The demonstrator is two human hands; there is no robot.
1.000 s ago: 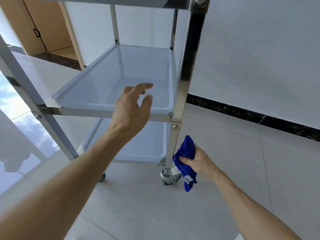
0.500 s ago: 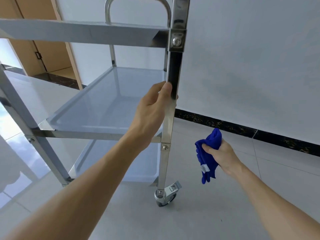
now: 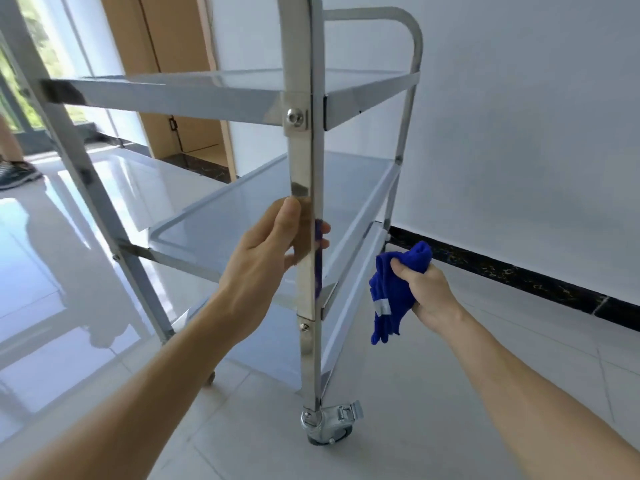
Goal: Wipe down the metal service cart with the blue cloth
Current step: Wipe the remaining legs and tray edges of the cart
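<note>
The metal service cart (image 3: 304,150) stands in front of me with three shelves and a curved handle at the top right. My left hand (image 3: 266,247) grips its near corner post between the top and middle shelves, fingers wrapped behind the post. My right hand (image 3: 424,292) holds the bunched blue cloth (image 3: 391,292) just right of the cart, level with the middle shelf. The cloth hangs down and does not touch the cart.
A caster wheel with a brake (image 3: 327,424) sits under the near post. A white wall with a dark skirting strip (image 3: 519,275) runs along the right. A wooden door (image 3: 180,74) is behind the cart. Another person's shoe (image 3: 17,174) shows at far left on the glossy tiled floor.
My left hand went from hanging open over the middle shelf to gripping the corner post. My right hand lifted the cloth from near the caster to middle-shelf height. The cart has turned.
</note>
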